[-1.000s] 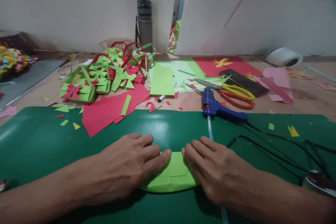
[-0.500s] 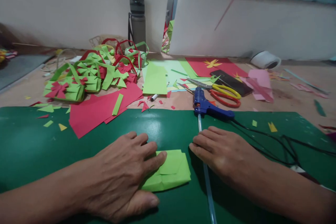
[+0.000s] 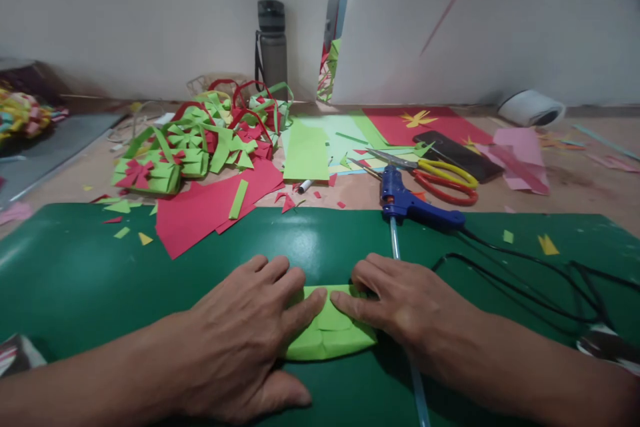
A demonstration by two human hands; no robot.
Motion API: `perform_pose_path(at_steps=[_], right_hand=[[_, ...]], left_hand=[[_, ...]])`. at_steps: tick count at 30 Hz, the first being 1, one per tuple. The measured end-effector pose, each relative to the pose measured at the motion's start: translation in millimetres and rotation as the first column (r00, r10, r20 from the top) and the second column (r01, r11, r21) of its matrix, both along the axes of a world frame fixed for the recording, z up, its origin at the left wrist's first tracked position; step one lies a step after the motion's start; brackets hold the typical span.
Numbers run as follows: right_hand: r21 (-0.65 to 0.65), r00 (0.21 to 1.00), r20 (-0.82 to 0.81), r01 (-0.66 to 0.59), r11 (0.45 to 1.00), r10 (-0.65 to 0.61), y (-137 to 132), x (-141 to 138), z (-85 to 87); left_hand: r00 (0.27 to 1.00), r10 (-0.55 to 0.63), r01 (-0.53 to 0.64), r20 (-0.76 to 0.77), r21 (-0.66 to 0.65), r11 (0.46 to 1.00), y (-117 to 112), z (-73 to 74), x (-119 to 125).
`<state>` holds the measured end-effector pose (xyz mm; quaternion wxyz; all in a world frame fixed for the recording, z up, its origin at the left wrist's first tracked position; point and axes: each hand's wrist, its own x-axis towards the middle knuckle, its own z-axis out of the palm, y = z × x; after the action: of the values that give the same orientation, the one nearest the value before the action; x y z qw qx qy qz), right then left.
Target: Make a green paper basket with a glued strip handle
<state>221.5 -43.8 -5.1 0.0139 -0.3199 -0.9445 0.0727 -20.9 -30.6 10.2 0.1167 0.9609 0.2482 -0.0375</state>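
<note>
A flat, folded light-green paper (image 3: pixel 333 340) lies on the green mat in front of me. My left hand (image 3: pixel 245 333) holds down its left half, the index finger pressed on top and the thumb stretched out near the front edge. At the paper's right end is my right hand (image 3: pixel 400 300), with one finger on the top and the others curled over the far right edge. The two hands' fingertips nearly meet at the upper middle. Beyond my right hand lies a blue glue gun (image 3: pixel 400 197); its long clear glue stick (image 3: pixel 420 390) passes under that hand.
Green and red paper baskets (image 3: pixel 150 173) are piled at the back left, before a grey bottle (image 3: pixel 273 53). Red sheets (image 3: pixel 190 220) overlap the green mat (image 3: pixel 90 280). Scissors (image 3: pixel 445 180) and a dark phone (image 3: pixel 460 157) lie behind the glue gun. A black cord (image 3: pixel 500 280) runs right.
My right hand has moved left from beside the paper onto its right end. My left hand stays on the left half. The view has shifted slightly left.
</note>
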Motion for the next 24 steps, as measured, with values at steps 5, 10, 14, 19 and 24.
perform_pose_path(at_steps=[5, 10, 14, 19, 24], right_hand=[[-0.025, 0.999, -0.031, -0.015, 1.000, 0.015, 2, 2, -6.5], [0.050, 0.997, -0.070, -0.009, 0.999, 0.013, 2, 0, -6.4], [0.062, 0.996, -0.077, -0.045, 0.997, 0.050, 4, 0, -3.5], [0.009, 0.995, -0.090, -0.052, 0.999, 0.053, 5, -3, -2.2], [0.031, 0.982, -0.074, -0.173, 0.985, 0.174, 5, -11, -1.8]], left_hand=[[0.986, 0.166, -0.167, 0.020, 0.150, 0.974, -18, -1.5, -17], [0.979, 0.197, -0.203, 0.052, 0.182, 0.962, -29, -7.6, -30], [0.975, 0.204, -0.218, 0.092, 0.187, 0.958, -28, -6.7, -30], [0.975, 0.151, -0.183, 0.161, 0.206, 0.961, -24, -10.3, -25], [0.987, 0.023, -0.050, 0.160, 0.164, 0.985, -23, -14.5, -20]])
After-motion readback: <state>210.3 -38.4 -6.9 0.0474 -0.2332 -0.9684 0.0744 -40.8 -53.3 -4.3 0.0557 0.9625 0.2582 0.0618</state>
